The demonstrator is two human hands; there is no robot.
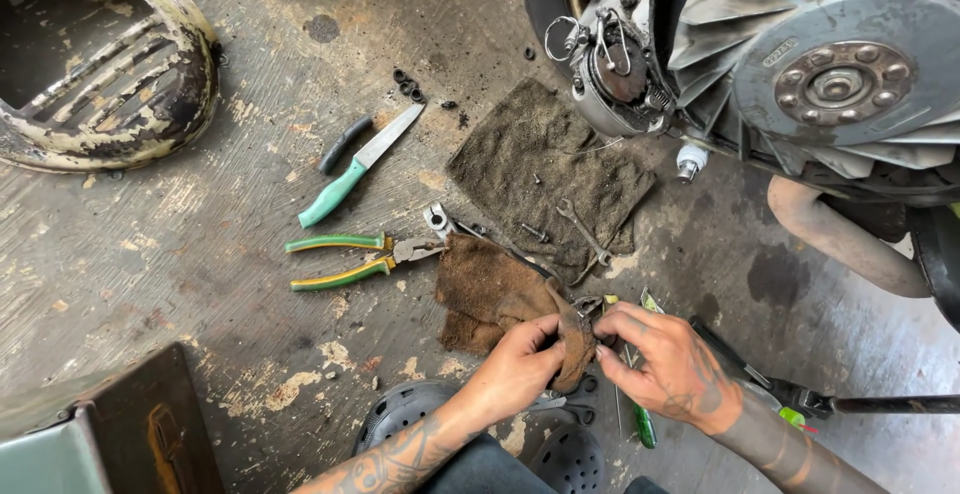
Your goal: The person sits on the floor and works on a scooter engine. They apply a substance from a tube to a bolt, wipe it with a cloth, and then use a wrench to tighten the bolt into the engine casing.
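The left hand (pixel 520 359) pinches a grimy brown cloth rag (pixel 500 294) around a small metal part (pixel 590 306), which the right hand (pixel 665 359) grips with closed fingertips. Wiping looks underway, judging by the dirt; beyond the hands, a spanner (pixel 583 229) and bolts lie on a second rag (pixel 545 169), untouched.

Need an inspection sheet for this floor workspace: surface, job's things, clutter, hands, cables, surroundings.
Surface: stained, scuffed concrete floor.
Job's things: brown greasy rag gripped by both hands; small metal part between them, unclear.
Clutter: green-handled pliers, teal-handled knife, dark grey cloth with small spanner, black washers.
Hands: left hand and right hand pinch the rag.
Cables: nothing seen.
Surroundings: grey finned engine flywheel, worn cream vented cover, brown metal box.
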